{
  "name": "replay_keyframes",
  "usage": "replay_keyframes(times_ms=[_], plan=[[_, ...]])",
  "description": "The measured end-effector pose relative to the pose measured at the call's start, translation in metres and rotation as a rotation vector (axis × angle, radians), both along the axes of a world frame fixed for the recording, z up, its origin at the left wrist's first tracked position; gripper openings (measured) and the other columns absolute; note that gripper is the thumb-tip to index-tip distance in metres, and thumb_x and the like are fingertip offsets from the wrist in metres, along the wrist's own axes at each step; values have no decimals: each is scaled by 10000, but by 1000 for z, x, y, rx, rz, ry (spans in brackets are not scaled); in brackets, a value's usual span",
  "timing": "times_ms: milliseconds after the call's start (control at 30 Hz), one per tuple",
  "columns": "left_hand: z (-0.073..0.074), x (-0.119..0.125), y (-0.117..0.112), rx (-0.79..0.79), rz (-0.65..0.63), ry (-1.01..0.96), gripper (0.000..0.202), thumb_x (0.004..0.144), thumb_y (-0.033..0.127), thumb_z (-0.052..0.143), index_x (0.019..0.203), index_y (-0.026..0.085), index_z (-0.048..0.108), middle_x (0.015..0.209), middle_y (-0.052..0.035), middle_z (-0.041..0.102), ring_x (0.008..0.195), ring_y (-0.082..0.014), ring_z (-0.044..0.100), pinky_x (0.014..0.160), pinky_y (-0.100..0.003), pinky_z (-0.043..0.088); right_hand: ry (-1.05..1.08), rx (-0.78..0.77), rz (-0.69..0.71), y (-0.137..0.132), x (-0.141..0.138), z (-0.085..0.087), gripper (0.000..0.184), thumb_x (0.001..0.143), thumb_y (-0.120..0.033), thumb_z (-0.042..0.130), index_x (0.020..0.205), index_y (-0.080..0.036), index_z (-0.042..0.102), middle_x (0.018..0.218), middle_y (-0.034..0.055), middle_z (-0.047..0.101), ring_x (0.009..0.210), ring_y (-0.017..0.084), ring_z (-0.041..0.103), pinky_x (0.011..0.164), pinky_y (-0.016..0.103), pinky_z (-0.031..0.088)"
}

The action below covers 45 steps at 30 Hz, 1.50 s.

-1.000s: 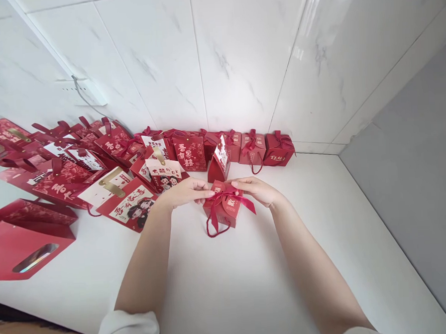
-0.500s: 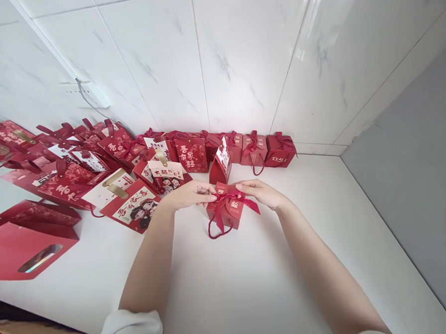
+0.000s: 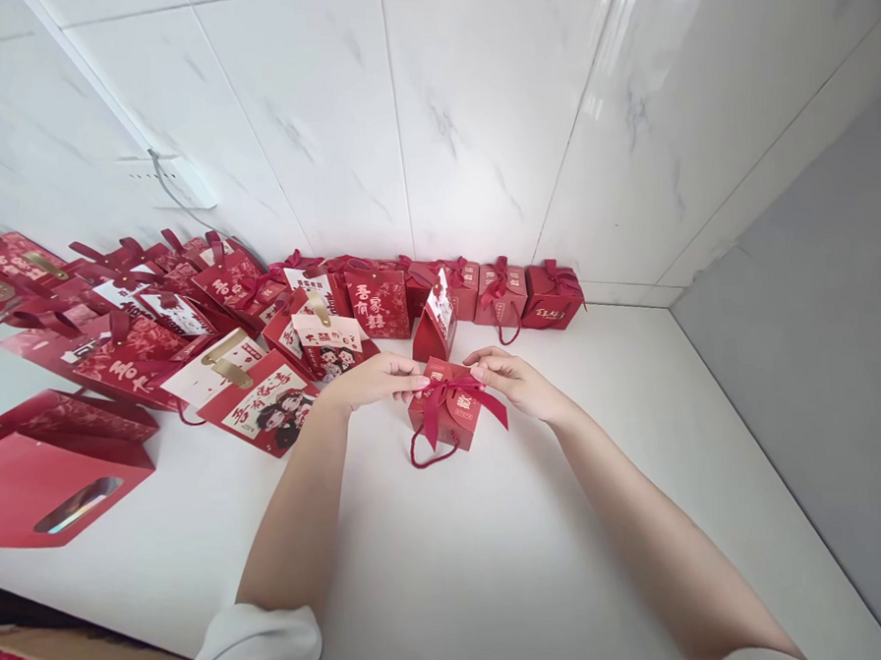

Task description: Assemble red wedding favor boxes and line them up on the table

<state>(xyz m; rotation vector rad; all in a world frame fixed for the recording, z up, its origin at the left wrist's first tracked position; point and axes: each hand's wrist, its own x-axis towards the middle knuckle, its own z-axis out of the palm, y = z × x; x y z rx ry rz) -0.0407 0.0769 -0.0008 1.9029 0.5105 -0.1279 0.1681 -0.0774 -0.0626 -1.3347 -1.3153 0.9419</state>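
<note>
A small red gift box (image 3: 463, 430) with pale printed characters stands on the white table in front of me, a twisted cord handle (image 3: 434, 462) hanging from its near side. Across its top is a dark red ribbon (image 3: 494, 407) tied in a bow, with its tails falling forward. At the bow's left side, my left hand (image 3: 380, 378) pinches the ribbon between thumb and fingers. My right hand (image 3: 515, 380) pinches the ribbon on the right. The fingers partly cover the bow's loops.
Close behind stands a narrow red-and-white box (image 3: 434, 320). Several ribboned boxes (image 3: 554, 296) line the tiled wall. Many red gift bags (image 3: 271, 403) crowd the left side, including a large windowed one (image 3: 42, 489). A cardboard carton (image 3: 81, 656) sits at lower left.
My right hand has shifted slightly, its fingers a little more raised and spread. The right ribbon tail has moved slightly left. The box stays in place.
</note>
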Motion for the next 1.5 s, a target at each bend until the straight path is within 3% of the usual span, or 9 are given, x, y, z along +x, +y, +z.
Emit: replay_keyframes(times_ms=[300, 467, 733, 800, 933, 1133, 1267, 1367, 1500], plan=[[1, -2, 3, -51, -52, -49, 379, 803, 490, 622, 650, 157, 526, 630, 19, 479, 608, -105, 412, 605, -239, 344, -120, 47, -5, -5, 3, 7, 391, 899, -542, 522, 712, -219, 636, 1052, 53, 506, 1069, 214, 519, 980, 360, 389], [-3, 1, 1, 42, -113, -45, 428, 818, 497, 598, 595, 151, 482, 630, 16, 466, 594, -98, 393, 579, -243, 310, -125, 40, 37, -14, 8, 5, 389, 903, -528, 527, 692, -223, 645, 977, 52, 481, 1091, 234, 503, 968, 370, 395], [39, -6, -31, 220, -106, -82, 408, 839, 481, 559, 609, 159, 461, 610, 25, 399, 556, -89, 320, 532, -250, 233, -149, 72, 19, -39, 11, 34, 398, 896, -529, 537, 649, -229, 624, 970, 65, 473, 1161, 274, 466, 960, 387, 400], [41, -9, -34, 232, -96, -79, 417, 840, 491, 554, 607, 159, 457, 606, 26, 379, 553, -89, 310, 530, -249, 227, -159, 75, 35, -40, 10, 38, 399, 891, -538, 539, 652, -234, 637, 973, 67, 477, 1161, 278, 466, 944, 389, 411], [16, -9, -33, 145, -80, -40, 429, 827, 524, 566, 616, 156, 500, 621, 20, 450, 583, -100, 379, 562, -242, 285, -120, 28, 64, -36, 12, 24, 396, 879, -537, 555, 652, -223, 634, 957, 56, 489, 1132, 256, 485, 976, 384, 390], [-27, -7, -39, 11, 164, -154, 413, 833, 555, 545, 804, 158, 657, 902, -36, 590, 832, -161, 507, 733, -257, 390, 155, -90, -6, -36, 19, -6, 402, 830, -590, 582, 765, -208, 690, 1081, 49, 594, 1114, 242, 531, 1029, 380, 355], [-24, -10, -42, -21, 309, -238, 402, 844, 556, 539, 975, 187, 631, 1113, -59, 597, 1008, -185, 531, 797, -254, 424, 241, -144, -57, -46, 30, -7, 390, 841, -563, 584, 1074, -256, 648, 1239, 46, 599, 1173, 232, 531, 1023, 403, 376], [-16, -3, -42, 31, 438, -300, 381, 843, 538, 559, 1078, 238, 579, 1201, -43, 577, 1132, -192, 512, 894, -272, 425, 180, -212, -296, -56, 33, 0, 379, 801, -573, 618, 961, -230, 634, 1140, 63, 634, 1021, 235, 601, 932, 416, 439], [-17, 20, -47, 103, 419, -322, 314, 832, 484, 605, 1035, 245, 619, 1216, -35, 590, 1220, -205, 486, 1023, -312, 371, -7, -14, -581, -73, 0, 16, 446, 875, -621, 479, 712, -228, 612, 676, 40, 622, 669, 208, 592, 717, 360, 460]])
